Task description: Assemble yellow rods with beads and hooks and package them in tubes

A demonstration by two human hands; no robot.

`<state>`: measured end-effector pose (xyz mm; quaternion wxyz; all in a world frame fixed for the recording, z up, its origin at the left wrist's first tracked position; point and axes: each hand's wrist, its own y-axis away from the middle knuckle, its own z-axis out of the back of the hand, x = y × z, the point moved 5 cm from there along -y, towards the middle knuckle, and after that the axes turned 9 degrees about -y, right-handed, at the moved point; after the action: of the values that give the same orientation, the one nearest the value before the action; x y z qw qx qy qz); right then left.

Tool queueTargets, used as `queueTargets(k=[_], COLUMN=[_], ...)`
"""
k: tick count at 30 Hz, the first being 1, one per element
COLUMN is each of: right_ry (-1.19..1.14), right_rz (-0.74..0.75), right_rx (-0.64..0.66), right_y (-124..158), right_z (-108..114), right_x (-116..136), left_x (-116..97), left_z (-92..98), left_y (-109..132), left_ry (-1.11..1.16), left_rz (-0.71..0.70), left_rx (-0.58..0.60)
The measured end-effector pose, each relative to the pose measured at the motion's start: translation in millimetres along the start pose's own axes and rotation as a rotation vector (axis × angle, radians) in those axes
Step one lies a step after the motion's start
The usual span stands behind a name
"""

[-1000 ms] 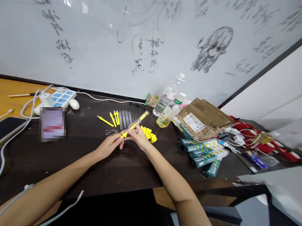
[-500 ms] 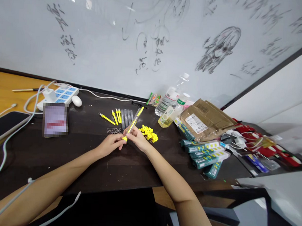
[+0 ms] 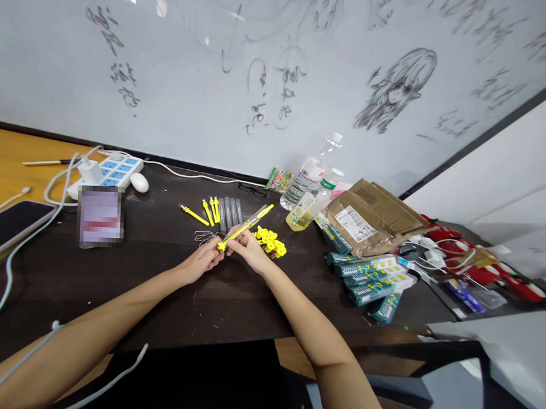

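My right hand (image 3: 251, 253) is closed around the middle of a clear tube with a yellow, marked stick inside (image 3: 249, 224), which tilts up to the right. At its lower yellow end, my left hand (image 3: 202, 263) pinches with closed fingers. Several empty clear tubes (image 3: 230, 211) lie side by side just beyond the hands. Left of them are several thin yellow sticks (image 3: 208, 212) with small metal tips. Wire hooks (image 3: 204, 236) rest near my left hand. A heap of yellow plastic caps (image 3: 271, 242) sits beside my right hand, which partly hides it.
Two plastic bottles (image 3: 310, 197) and a snack packet (image 3: 278, 179) stand at the back. To the right are a brown parcel (image 3: 372, 215) and several teal boxes (image 3: 373, 278). At left lie a power strip (image 3: 115, 173), a white mouse (image 3: 139, 182), a phone (image 3: 14, 226) and cables.
The held tube has tipped lower, its far end swinging right and down. My left fingers have moved slightly left with the yellow end.
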<state>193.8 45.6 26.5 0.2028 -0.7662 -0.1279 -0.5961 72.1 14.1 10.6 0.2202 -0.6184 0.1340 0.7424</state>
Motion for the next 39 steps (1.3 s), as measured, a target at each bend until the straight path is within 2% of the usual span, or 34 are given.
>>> queueTargets(k=[10,21,25,32,35,39], right_ry=[-0.043,-0.021,-0.004,0.044,0.048,0.016], right_rz=[-0.018,0.008,0.019,0.046,0.055,0.038], right_rx=[-0.007,0.009,0.003,-0.029,-0.031,-0.006], right_y=[0,2,2,-1,-2,0], right_z=[3,4,4,3,2,1], right_x=[-4,-5,-6,-12,-15,-18], left_x=[-8,-8,-3,8,7,-3], left_z=[4.3,7.7,3.9,2.4,4.4,8.5], left_y=[3,3,2,-3,-2,1], left_ry=[-0.183,-0.328,-0.305,-0.195,-0.315,-0.533], left_rz=[-0.139,-0.193,-0.145,-0.032,-0.009,-0.046], left_rx=[0.014,0.015,0.025,-0.028,-0.078,-0.165])
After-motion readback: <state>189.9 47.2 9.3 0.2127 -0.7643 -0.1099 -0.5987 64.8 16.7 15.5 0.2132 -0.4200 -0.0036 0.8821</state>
